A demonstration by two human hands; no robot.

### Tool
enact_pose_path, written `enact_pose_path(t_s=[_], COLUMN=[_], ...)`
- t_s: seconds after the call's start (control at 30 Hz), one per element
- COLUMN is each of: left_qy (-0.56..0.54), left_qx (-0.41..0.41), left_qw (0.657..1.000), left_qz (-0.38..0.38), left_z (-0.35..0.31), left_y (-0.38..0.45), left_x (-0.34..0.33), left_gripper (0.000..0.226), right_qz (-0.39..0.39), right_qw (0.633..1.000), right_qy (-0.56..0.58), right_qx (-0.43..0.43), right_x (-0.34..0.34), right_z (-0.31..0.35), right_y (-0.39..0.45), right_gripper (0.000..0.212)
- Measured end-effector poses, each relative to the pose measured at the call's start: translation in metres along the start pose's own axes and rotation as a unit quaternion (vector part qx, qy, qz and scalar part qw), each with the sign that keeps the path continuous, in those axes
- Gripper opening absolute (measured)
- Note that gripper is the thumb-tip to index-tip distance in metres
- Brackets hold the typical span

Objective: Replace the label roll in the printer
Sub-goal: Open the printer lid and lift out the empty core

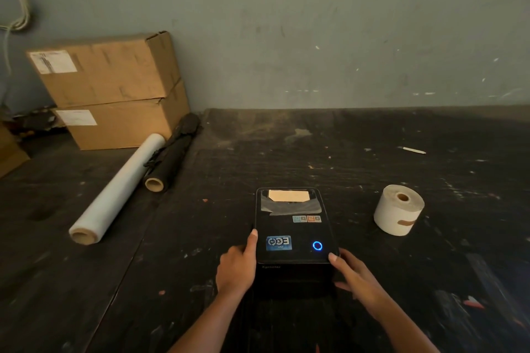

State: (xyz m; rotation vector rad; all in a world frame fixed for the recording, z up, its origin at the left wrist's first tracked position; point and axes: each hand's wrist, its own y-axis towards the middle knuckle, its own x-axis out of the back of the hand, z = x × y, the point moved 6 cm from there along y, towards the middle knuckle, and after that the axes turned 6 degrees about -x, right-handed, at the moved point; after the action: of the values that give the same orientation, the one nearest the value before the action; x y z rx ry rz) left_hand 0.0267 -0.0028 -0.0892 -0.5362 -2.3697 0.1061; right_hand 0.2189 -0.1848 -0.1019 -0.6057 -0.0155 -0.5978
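A black label printer (295, 235) stands on the dark table in front of me, lid down, a blue ring light glowing on its top. Tape and a tan patch cover the far end of the lid. My left hand (238, 266) grips the printer's left side, thumb lying along the lid's edge. On the right side, my right hand (352, 275) holds the near corner, with its thumb tip on the lid. A white label roll (398, 210) stands on end to the right of the printer, a strip of brown tape on its side.
Clear film roll (117, 189) and a black roll (172, 157) lie at the left. Two stacked cardboard boxes (114, 89) stand against the wall at back left. A small white stick (413, 150) lies far right. The table (344, 152) is dark and scuffed.
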Motion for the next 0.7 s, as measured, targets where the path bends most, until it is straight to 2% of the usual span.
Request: enact_pose_path(t_s=[0.27, 0.4, 0.57, 0.7], left_qy=[0.024, -0.009, -0.042, -0.055], left_qx=[0.008, 0.023, 0.058, 0.054], left_qw=[1.000, 0.999, 0.995, 0.990], left_qz=[0.013, 0.040, 0.073, 0.121], left_z=[0.001, -0.002, -0.011, -0.039], left_y=[0.002, 0.001, 0.001, 0.008], left_x=[-0.001, -0.005, -0.005, 0.010], left_gripper=[0.079, 0.065, 0.090, 0.098], right_qz=[-0.012, -0.004, -0.004, -0.025], right_qw=[1.000, 0.999, 0.999, 0.997], right_qy=[0.019, 0.033, 0.046, 0.067], right_qx=[-0.010, -0.020, -0.020, -0.005], right_x=[-0.003, -0.004, -0.004, -0.003], right_z=[-0.001, 0.004, 0.016, 0.044], right_y=[-0.004, -0.012, -0.022, -0.027], right_gripper=[0.099, 0.101, 0.102, 0.103])
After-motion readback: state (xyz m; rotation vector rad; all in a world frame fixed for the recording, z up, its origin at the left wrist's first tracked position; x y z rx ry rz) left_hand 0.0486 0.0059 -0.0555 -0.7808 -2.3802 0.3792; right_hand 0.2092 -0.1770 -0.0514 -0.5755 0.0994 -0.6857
